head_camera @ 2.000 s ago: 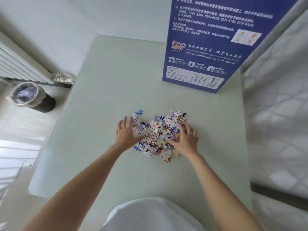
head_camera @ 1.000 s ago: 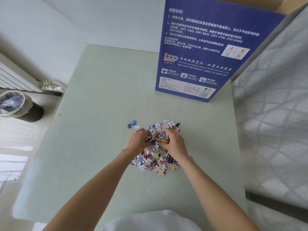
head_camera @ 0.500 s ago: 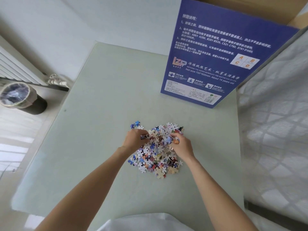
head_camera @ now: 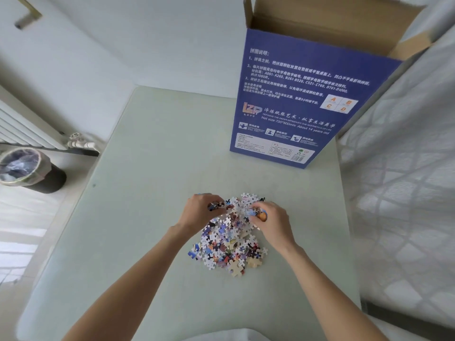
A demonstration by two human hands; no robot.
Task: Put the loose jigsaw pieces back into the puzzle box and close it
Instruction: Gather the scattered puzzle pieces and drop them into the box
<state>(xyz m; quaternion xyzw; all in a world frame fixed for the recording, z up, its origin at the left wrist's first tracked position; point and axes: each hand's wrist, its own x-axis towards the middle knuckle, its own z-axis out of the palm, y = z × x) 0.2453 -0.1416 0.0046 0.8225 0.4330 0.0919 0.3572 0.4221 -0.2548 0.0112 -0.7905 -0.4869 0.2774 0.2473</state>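
A heap of colourful jigsaw pieces (head_camera: 227, 242) lies on the pale green table (head_camera: 147, 193) in front of me. My left hand (head_camera: 200, 211) is curled over the heap's far left edge and grips a clutch of pieces. My right hand (head_camera: 272, 222) is curled at the far right edge, gripping pieces too. The tall blue puzzle box (head_camera: 295, 102) stands upright at the table's far right, its top flaps open and its brown inside showing.
A white mattress (head_camera: 406, 180) runs along the table's right side, right by the box. A black waste bin (head_camera: 27, 171) with a plastic liner stands on the floor at the left, below a white radiator (head_camera: 22, 126).
Both hands spread round the heap, then closed in and curled onto pieces at its far edge. The view tilted up, bringing the box's open top into sight.
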